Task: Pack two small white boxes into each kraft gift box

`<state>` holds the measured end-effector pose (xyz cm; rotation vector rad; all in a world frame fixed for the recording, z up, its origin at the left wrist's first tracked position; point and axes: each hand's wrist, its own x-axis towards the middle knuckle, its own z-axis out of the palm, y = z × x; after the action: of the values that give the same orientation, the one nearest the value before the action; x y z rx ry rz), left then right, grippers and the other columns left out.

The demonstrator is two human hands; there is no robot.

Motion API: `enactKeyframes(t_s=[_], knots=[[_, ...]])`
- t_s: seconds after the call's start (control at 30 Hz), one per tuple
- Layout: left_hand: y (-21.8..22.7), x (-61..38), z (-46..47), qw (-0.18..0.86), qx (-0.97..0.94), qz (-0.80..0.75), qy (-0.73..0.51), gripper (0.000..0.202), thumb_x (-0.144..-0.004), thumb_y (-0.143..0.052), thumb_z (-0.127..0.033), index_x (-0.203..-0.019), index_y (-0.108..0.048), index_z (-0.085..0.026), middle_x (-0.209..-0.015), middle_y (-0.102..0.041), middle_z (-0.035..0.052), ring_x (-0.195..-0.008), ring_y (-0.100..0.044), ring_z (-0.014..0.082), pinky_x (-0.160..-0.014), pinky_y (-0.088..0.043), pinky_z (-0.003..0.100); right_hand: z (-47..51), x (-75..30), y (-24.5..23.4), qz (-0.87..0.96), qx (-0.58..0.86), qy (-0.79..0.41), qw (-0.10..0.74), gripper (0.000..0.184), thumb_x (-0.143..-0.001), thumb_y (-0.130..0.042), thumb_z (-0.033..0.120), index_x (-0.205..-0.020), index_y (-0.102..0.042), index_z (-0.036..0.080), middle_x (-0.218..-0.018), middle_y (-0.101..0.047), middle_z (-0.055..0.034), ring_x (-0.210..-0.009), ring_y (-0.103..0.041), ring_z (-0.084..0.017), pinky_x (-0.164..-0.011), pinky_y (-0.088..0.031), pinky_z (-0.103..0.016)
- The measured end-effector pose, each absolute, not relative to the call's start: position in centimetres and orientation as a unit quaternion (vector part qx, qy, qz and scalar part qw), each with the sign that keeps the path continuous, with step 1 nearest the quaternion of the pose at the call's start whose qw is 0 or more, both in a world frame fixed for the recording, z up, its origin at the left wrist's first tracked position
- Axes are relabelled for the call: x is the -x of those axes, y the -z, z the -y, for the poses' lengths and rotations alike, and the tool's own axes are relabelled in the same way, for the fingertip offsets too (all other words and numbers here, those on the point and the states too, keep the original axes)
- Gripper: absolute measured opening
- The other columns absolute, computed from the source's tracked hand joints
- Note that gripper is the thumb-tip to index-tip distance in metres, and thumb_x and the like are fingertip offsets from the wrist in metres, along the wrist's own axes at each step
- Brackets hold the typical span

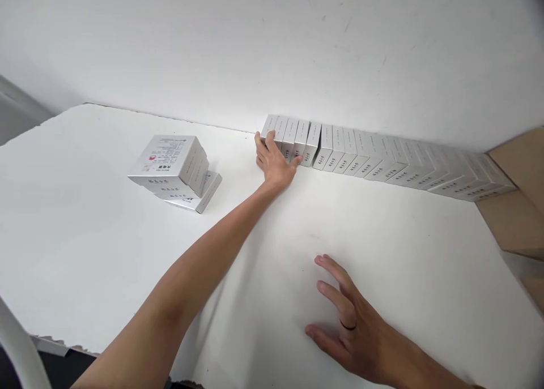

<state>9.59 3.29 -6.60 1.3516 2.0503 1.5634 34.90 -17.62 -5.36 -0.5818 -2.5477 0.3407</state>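
A long row of slim white-silver boxes [369,151] stands on edge along the wall. My left hand [275,163] is at the row's left end, gripping several of the end boxes [290,129]. Its fingers bend round the outer left side and the thumb presses on the front faces; the palm hides part of these boxes. A narrow wedge gap shows in the row just right of the held group. Over the table in front of the row, my right hand [361,332] is open and holds nothing, fingers apart, with a dark ring on one finger.
To the left sits a small stack of similar boxes [165,157], the bottom one turned askew. A white wall [255,49] rises behind the white tabletop [76,225]. Brown cardboard [516,219] borders the right end. A white curved bar [21,343] shows at the lower left.
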Motion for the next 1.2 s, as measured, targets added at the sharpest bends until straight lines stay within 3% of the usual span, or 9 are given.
enactKeyframes(t_s=[0.17, 0.4, 0.57, 0.8, 1.0, 1.2], knots=[[6.8, -9.8, -3.2, 0.094, -0.450, -0.697, -0.550, 0.097, -0.075, -0.081, -0.009, -0.148, -0.023, -0.034, -0.175, 0.002, 0.0131, -0.163, -0.017, 0.0385, -0.131, -0.018, 0.065, 17.6, -34.9, 5.4, 0.937, 0.210, -0.129, 0.248, 0.055, -0.104, -0.053, 0.024, -0.151, -0.027, 0.012, -0.160, -0.032, -0.0245, -0.158, -0.032, -0.031, -0.114, -0.055, -0.051], [6.6, -10.4, -3.0, 0.043, -0.467, -0.674, -0.571, 0.098, -0.070, -0.088, -0.015, -0.146, -0.028, -0.029, -0.175, 0.001, 0.0147, -0.165, -0.008, 0.0370, -0.133, -0.019, 0.061, 17.5, -34.9, 5.5, 0.937, 0.213, -0.128, 0.246, 0.057, -0.103, -0.054, 0.024, -0.152, -0.026, 0.013, -0.160, -0.033, -0.0243, -0.158, -0.032, -0.032, -0.112, -0.056, -0.053], [6.4, -10.3, -2.8, 0.041, -0.478, -0.658, -0.581, 0.084, -0.077, -0.079, -0.006, -0.145, -0.035, -0.031, -0.177, 0.000, 0.0098, -0.166, -0.004, 0.0333, -0.135, -0.016, 0.058, 17.4, -34.9, 5.5, 0.938, 0.214, -0.119, 0.244, 0.054, -0.104, -0.053, 0.025, -0.150, -0.029, 0.013, -0.159, -0.033, -0.0239, -0.158, -0.031, -0.031, -0.112, -0.056, -0.052], [6.3, -10.1, -2.9, 0.052, -0.451, -0.680, -0.576, 0.085, -0.078, -0.078, 0.004, -0.145, -0.035, -0.024, -0.176, 0.002, 0.0161, -0.165, -0.004, 0.0378, -0.135, -0.017, 0.061, 17.5, -34.9, 5.5, 0.940, 0.214, -0.117, 0.237, 0.051, -0.104, -0.053, 0.025, -0.148, -0.031, 0.012, -0.159, -0.033, -0.0240, -0.157, -0.031, -0.031, -0.112, -0.056, -0.051], [7.2, -8.8, -3.7, 0.045, -0.415, -0.691, -0.590, 0.083, -0.076, -0.076, 0.003, -0.141, -0.039, -0.033, -0.176, -0.007, 0.0083, -0.165, -0.011, 0.0330, -0.134, -0.021, 0.062, 17.5, -35.1, 5.5, 0.939, 0.215, -0.120, 0.239, 0.053, -0.104, -0.053, 0.025, -0.150, -0.030, 0.013, -0.160, -0.032, -0.0238, -0.158, -0.030, -0.031, -0.111, -0.057, -0.052], [7.6, -6.4, -4.0, 0.073, -0.386, -0.699, -0.598, 0.082, -0.079, -0.075, -0.003, -0.142, -0.038, -0.038, -0.175, -0.009, 0.0049, -0.166, -0.010, 0.0312, -0.135, -0.013, 0.063, 17.4, -35.0, 5.7, 0.938, 0.213, -0.125, 0.243, 0.054, -0.104, -0.054, 0.025, -0.150, -0.029, 0.013, -0.160, -0.032, -0.0240, -0.157, -0.031, -0.031, -0.111, -0.057, -0.052]])
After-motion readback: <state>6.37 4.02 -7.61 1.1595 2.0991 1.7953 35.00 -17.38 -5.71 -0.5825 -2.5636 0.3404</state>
